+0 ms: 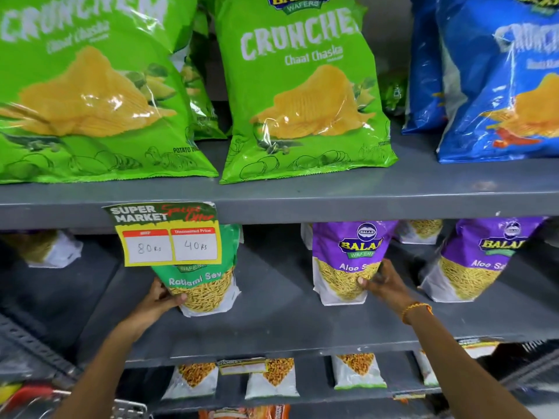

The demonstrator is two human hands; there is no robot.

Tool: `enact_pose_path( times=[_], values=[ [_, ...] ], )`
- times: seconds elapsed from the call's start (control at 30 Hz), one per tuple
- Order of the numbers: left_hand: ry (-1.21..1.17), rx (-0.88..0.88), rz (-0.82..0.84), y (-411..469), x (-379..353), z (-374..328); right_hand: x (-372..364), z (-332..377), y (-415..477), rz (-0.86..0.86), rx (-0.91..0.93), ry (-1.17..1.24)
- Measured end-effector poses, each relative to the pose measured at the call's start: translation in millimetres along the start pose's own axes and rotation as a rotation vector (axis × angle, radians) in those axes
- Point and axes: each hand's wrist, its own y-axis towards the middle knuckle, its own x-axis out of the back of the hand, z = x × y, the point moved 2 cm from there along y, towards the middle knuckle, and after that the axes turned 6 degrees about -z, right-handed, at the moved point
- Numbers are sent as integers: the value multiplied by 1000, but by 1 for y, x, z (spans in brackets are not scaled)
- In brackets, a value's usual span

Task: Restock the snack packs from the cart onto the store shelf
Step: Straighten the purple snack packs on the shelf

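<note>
On the middle grey shelf [272,325] a green Ratlami Sev pack [208,285] stands upright, and my left hand [160,297] grips its lower left side. To the right, my right hand [382,282] holds the lower right edge of a purple Aloo Sev pack [341,267], which also stands on the shelf. Another purple Aloo Sev pack [472,261] stands farther right, untouched. A corner of the cart [127,409] shows at the bottom left.
The top shelf carries large green Crunchem bags [302,95] and blue ones [499,80]. A yellow price tag [172,237] hangs over the green pack's top. More packs stand at the back of the middle shelf and on the lower shelf [272,379].
</note>
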Motion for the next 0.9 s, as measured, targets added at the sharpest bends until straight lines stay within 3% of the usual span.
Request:
enact_pose_path(
  times=[0.4,0.47,0.6,0.7,0.8,0.9],
  values=[
    [-127,22,44,6,6,18,3,5,-4,14,54,-45],
    [-142,-29,-91,1,6,23,4,4,-5,-2,63,-40],
    [-93,-132,-639,-53,-37,31,12,-7,-16,-142,53,-10],
    [-34,-321,-474,-89,-109,26,39,-25,-30,-284,82,-28],
    [80,-390,-213,-80,-173,20,74,-28,-44,-405,124,-114],
    [67,-404,-76,-61,-221,-2,114,-23,-54,-581,140,-176]
  ],
)
